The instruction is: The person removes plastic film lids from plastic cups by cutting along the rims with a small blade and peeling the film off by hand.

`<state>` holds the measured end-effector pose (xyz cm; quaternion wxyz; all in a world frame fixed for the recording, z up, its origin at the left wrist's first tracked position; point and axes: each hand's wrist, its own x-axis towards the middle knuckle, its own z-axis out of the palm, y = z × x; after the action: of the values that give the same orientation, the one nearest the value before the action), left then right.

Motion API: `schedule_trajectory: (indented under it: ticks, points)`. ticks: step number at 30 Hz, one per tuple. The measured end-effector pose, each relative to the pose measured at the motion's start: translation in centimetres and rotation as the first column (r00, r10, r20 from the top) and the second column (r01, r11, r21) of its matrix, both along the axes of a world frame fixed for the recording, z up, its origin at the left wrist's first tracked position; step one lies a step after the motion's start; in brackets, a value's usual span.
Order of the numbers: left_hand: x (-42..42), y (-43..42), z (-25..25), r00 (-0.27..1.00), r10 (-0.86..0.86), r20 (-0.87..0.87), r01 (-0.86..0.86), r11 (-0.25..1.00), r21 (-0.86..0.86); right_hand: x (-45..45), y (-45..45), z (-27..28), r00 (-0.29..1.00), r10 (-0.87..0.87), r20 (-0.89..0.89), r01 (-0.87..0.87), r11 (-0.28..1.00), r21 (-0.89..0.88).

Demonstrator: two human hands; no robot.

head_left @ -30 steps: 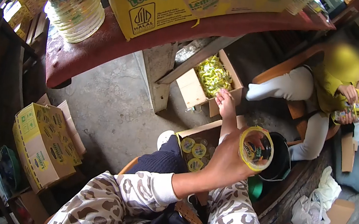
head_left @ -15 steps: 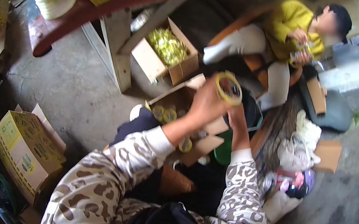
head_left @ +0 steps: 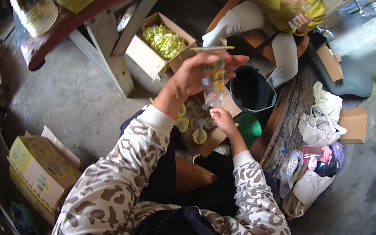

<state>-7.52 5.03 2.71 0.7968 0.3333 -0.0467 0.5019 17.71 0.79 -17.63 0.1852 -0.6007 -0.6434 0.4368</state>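
Observation:
My left hand is wrapped round a clear plastic cup with a yellow label and a yellowish rim at its upper end. The cup hangs over an open cardboard box in front of my lap. My right hand is just below the cup's lower end, thumb and fingers pinched together; what they pinch is too small to make out. In the box below lie several round yellow-topped pieces and clear cups, partly hidden by my arms.
A cardboard box of yellow wrappers stands ahead, beside a wooden table leg. Right of my hands are a black bucket and a green tub. A person in yellow sits opposite. Bags lie at right, a yellow carton at left.
The cup has turned from rim facing me to side-on. My right hand has come down from beside it to its lower end. The view has shifted.

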Motion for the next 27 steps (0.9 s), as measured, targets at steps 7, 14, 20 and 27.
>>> schedule_trajectory:
  ticks: [7,14,20,27]
  points:
    - [0.6,0.8,0.6,0.967,-0.188,0.172,0.175,0.980,0.091,-1.3,-1.6,12.1,0.997,-0.073,-0.032,0.077,0.986,0.145]
    - [2.6,0.4,0.8,0.934,-0.336,0.120,0.331,0.942,0.060,1.6,-3.4,17.2,0.973,-0.146,-0.178,0.197,0.928,0.316]
    - [4.6,-0.2,-0.5,0.900,-0.436,0.022,0.436,0.900,0.006,1.8,-4.6,17.5,0.908,-0.145,-0.393,0.266,0.925,0.273]
    - [8.0,-2.7,-1.9,0.824,-0.563,-0.067,0.556,0.825,-0.098,1.4,-6.0,17.3,0.749,-0.084,-0.657,0.176,0.981,0.075]
